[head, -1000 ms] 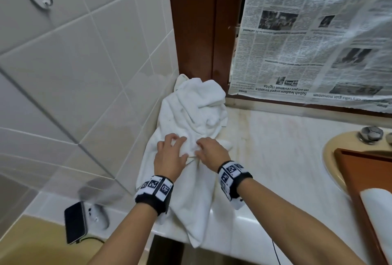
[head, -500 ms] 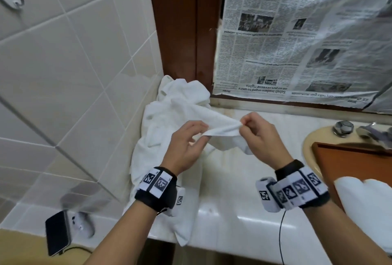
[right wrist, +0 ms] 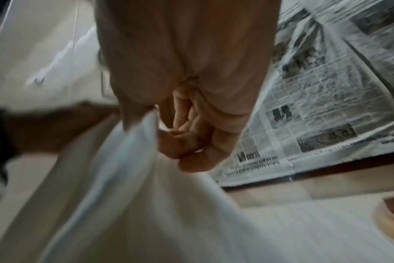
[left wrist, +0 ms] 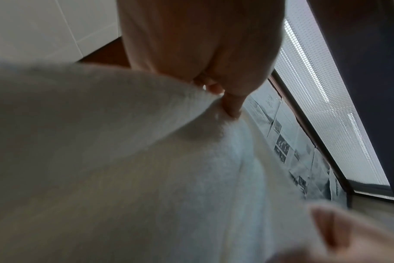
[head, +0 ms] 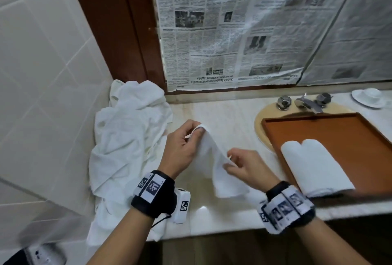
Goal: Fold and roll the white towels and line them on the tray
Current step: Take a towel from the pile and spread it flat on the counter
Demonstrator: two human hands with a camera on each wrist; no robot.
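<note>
I am pinching a small white terry towel [head: 220, 165] with left hand [head: 180, 150] and right hand [head: 244, 169]; thin corner grips are risking slippage onto the pale marble tabletop [head: 229, 116].

You can read one headline on the newspaper [head: 244, 31] taped over the window: "Sabah leaders urged to unite", hung upside down along its lower edge. The rest of its print is too small or blurred. The wristbands [head: 153, 189] carry square coded markers, no letters.
</note>
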